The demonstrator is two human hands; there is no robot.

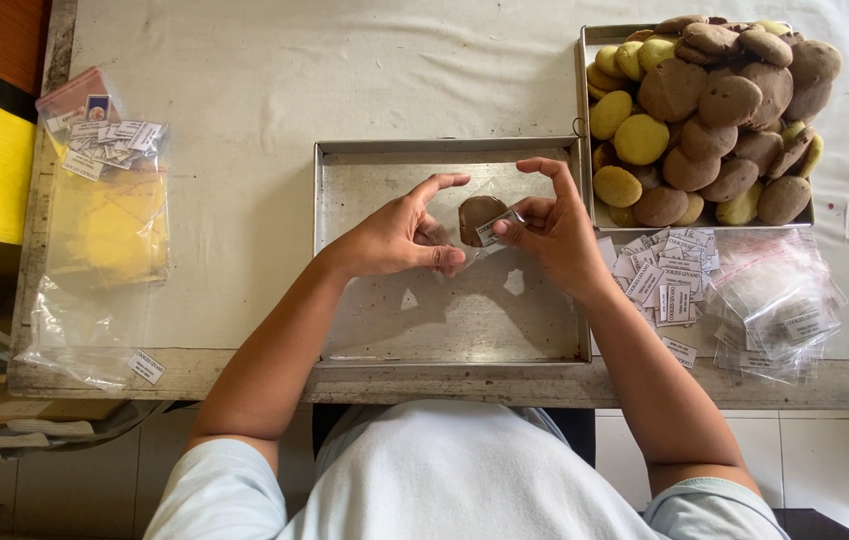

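While both hands hovered over the empty metal tray (385, 330), the brown cookie (478, 214) sat inside a small clear bag (485, 205), held up between them above the tray's far half. Left hand (400, 235): grip closed on the bag's left edge, thumb and lower fingers pinching the plastic, index finger extended over the top. Right hand (555, 230): grip closed on the bag's right side, thumb and fingertips pressing a small white paper label (498, 227) against the cookie, index finger arched above. The cookie lay directly between the two grips, touching the right fingertips through the plastic, just beside the left thumb. Bag and cookie were raised clear of the tray floor; shadows of both hands fell on the metal beneath.

Right of the empty tray, touching its far right corner, stood a second tray (586, 60) heaped with brown and yellow cookies (705, 120). Nearer than that tray, just right of the empty one, lay a loose pile of paper labels (667, 280), and beyond it a stack of small clear bags (780, 310). Well left of the empty tray, on the desk (245, 120), lay a large clear plastic bag (95, 290) with more labels (105, 140) at its far end.
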